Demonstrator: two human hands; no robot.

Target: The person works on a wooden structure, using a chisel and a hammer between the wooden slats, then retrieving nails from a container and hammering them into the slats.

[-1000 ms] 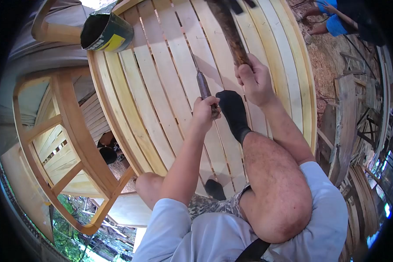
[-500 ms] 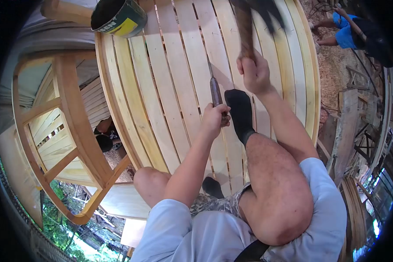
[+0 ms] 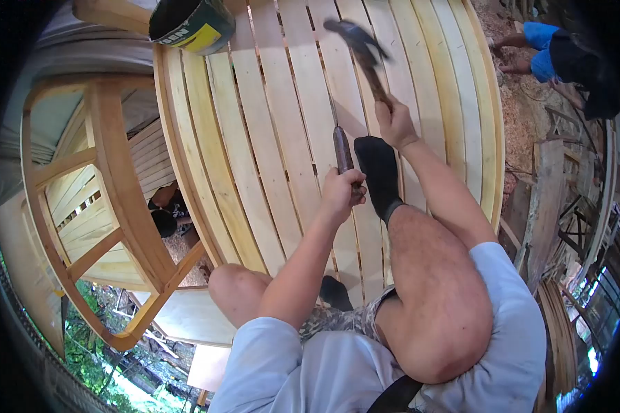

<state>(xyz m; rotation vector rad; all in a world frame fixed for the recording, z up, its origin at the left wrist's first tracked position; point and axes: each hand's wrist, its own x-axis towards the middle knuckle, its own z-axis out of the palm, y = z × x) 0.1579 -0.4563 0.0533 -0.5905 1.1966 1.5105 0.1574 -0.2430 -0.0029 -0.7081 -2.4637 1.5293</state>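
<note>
My right hand [image 3: 396,122] is closed around the wooden handle of a claw hammer [image 3: 360,43], its dark head slightly blurred above the slats. My left hand [image 3: 341,191] grips a slim, dark-handled tool [image 3: 341,147] with a thin metal shaft. That shaft points away from me along the pale slatted wooden surface [image 3: 269,138]; whether its tip touches a slat, I cannot tell. Just right of the left hand rests my foot in a black sock [image 3: 377,165].
A dark green bucket [image 3: 198,27] stands at the far left of the slats. Left of them is a curved wooden frame [image 3: 110,199], with a person [image 3: 165,219] partly hidden behind it. Another person in blue shorts [image 3: 541,51] is at upper right, near stacked boards [image 3: 544,206].
The hammer has swung left and down toward the dark-handled tool, my right hand moving slightly with it. My left hand stays nearly in place. The person at upper right has shifted their arms.
</note>
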